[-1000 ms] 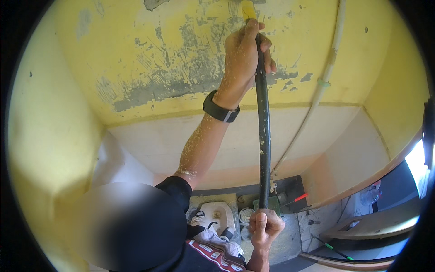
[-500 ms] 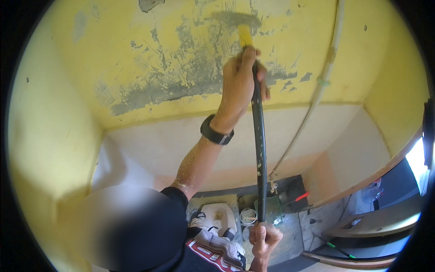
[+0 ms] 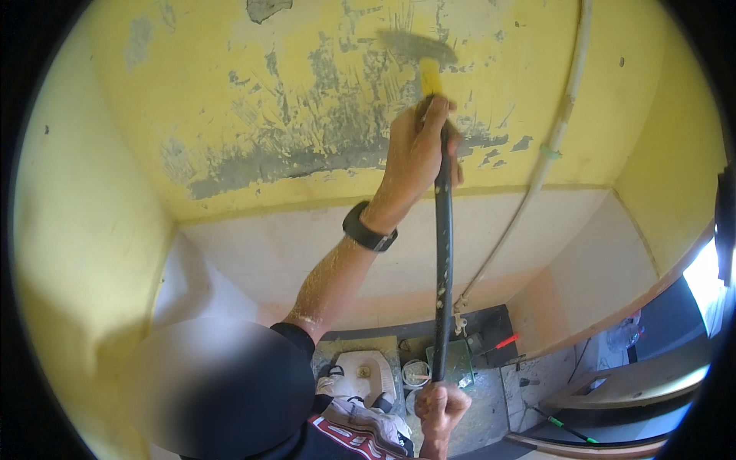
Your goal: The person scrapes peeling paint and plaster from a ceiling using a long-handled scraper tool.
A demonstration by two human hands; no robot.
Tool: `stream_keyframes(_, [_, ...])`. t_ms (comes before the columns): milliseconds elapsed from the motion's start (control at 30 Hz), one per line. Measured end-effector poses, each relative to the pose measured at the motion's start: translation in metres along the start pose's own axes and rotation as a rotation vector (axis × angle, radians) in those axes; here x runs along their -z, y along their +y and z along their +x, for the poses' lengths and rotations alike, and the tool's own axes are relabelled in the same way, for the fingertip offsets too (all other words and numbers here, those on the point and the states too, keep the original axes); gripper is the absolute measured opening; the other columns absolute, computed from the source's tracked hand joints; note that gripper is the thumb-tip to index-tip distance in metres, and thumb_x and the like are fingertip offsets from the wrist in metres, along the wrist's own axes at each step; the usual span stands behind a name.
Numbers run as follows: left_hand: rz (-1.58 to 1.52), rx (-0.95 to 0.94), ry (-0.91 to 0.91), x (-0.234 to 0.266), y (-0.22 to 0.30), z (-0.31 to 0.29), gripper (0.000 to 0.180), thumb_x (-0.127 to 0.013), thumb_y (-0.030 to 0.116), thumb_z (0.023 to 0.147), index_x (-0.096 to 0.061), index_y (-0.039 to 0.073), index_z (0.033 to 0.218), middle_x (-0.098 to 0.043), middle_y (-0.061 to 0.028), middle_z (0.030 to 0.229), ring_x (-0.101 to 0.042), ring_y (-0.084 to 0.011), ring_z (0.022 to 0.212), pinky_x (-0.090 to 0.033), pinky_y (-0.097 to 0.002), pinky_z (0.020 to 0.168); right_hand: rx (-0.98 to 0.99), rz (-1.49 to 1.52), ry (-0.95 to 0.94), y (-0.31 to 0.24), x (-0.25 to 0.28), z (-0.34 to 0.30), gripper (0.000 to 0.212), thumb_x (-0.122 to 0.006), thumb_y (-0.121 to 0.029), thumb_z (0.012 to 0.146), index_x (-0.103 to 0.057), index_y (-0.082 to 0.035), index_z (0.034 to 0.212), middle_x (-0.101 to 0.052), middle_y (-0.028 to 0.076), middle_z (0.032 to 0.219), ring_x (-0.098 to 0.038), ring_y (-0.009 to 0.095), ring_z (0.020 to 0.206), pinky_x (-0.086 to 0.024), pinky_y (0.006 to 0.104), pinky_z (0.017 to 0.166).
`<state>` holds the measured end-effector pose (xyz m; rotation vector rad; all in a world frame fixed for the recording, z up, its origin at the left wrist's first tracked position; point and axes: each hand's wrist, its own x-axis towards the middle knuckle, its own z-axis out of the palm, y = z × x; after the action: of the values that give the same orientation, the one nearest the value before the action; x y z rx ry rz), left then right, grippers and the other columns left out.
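Note:
A scraper with a wide dark blade (image 3: 418, 47), a yellow neck (image 3: 431, 78) and a long black handle (image 3: 444, 253) stands nearly upright before me. Its blade is smeared by motion, close to the scuffed yellow wall (image 3: 506, 84); contact cannot be made out. My left hand (image 3: 420, 149), with a black band on the wrist, is wrapped round the handle just below the yellow neck. Lower down, my right hand (image 3: 443, 406) is closed round the handle's bottom end. Grey patches (image 3: 307, 153) show where the yellow coat is gone. Pale dust clings to my left forearm.
A pale pipe (image 3: 548, 161) runs down the wall at right. Below are a squat toilet (image 3: 364, 373), a white bucket (image 3: 416, 373), a greenish tray (image 3: 461, 362) and a red-handled tool (image 3: 506, 342). A blurred dark shape (image 3: 230, 391) covers the lower left.
The view has shifted slightly. In the picture, the blade and my left hand are lower and a little further right; my right hand is slightly further left and lower. Both grips are unchanged.

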<state>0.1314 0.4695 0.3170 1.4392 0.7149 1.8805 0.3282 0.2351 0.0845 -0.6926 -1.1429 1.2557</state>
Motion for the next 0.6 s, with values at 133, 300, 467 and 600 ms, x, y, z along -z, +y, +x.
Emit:
stream_keyframes(133, [-0.039, -0.061, -0.008, 0.000, 0.024, 0.028, 0.041, -0.045, 0.035, 0.108, -0.051, -0.005, 0.114, -0.048, -0.0020, 0.063, -0.050, -0.0150, 0.037, -0.050, -0.0321, 0.041, -0.026, 0.037, 0.013, -0.032, -0.025, 0.028, 0.049, -0.060, -0.033, 0.102, -0.053, 0.000, 0.066, -0.049, 0.004, 0.051, -0.042, 0.008, 0.040, -0.028, 0.0242, 0.036])
stream_keyframes(300, [-0.004, 0.036, 0.012, 0.008, -0.001, -0.009, 0.041, -0.046, 0.036, 0.107, -0.050, -0.004, 0.113, -0.048, -0.0015, 0.062, -0.051, -0.0151, 0.037, -0.050, -0.0324, 0.039, -0.081, -0.017, 0.034, -0.014, -0.011, -0.006, 0.049, -0.063, -0.030, 0.100, -0.056, 0.001, 0.063, -0.053, 0.002, 0.054, -0.046, 0.008, 0.044, -0.031, 0.0259, 0.042])
stream_keyframes(467, [-0.052, -0.045, 0.008, 0.002, 0.026, 0.021, 0.039, -0.047, 0.035, 0.107, -0.051, -0.003, 0.112, -0.048, -0.0011, 0.061, -0.051, -0.0155, 0.037, -0.050, -0.0324, 0.039, -0.023, 0.023, -0.030, -0.042, -0.023, 0.022, 0.046, -0.061, -0.028, 0.101, -0.055, 0.001, 0.065, -0.051, 0.002, 0.053, -0.044, 0.008, 0.042, -0.029, 0.0245, 0.040])
stream_keyframes(600, [-0.083, -0.096, -0.001, 0.003, 0.031, 0.031, 0.037, -0.047, 0.035, 0.107, -0.050, -0.002, 0.111, -0.048, -0.0013, 0.061, -0.051, -0.0159, 0.036, -0.050, -0.0326, 0.039, -0.056, -0.015, 0.019, -0.054, -0.040, 0.027, 0.050, -0.059, -0.028, 0.102, -0.052, 0.000, 0.061, -0.050, 0.003, 0.052, -0.044, 0.009, 0.042, -0.029, 0.0247, 0.041])
